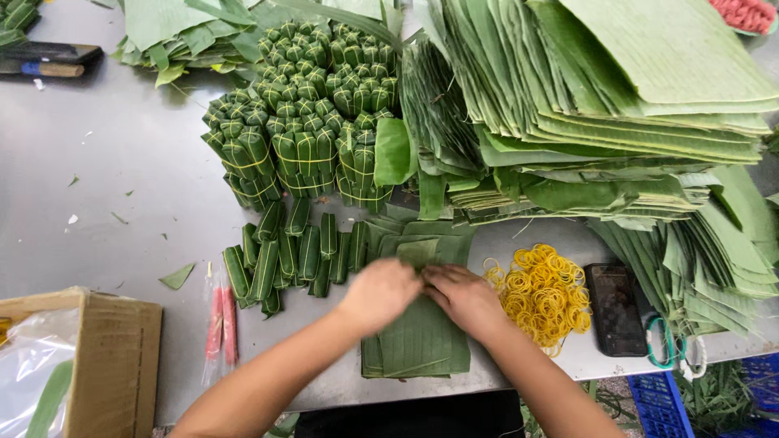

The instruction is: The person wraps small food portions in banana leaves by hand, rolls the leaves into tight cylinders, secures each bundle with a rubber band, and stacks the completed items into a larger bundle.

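On the grey counter [122,162], seen from your head camera, your two hands meet over a small stack of cut banana leaves [418,341] that lies at the near edge, just in front of you. Your left hand [380,294] is curled, its fingers pressed together down on a folded leaf piece [419,253] at the far end of the stack. Your right hand [462,298] touches the same piece from the other side, fingers bent and close together; whether they pinch the leaf edge or only press it I cannot tell, because motion blur hides the tips.

My judgement is that you are in the middle of the folding or rolling of one leaf into a small packet, like the loose green rolls [288,255] lying just left of your hands. Behind these stand tied bundles of rolls [304,122]. A heap of yellow rubber bands [545,296] lies just right of your right hand, beside a dark phone [615,310]. The next move, I think, needs a tight hold so the fold does not open.
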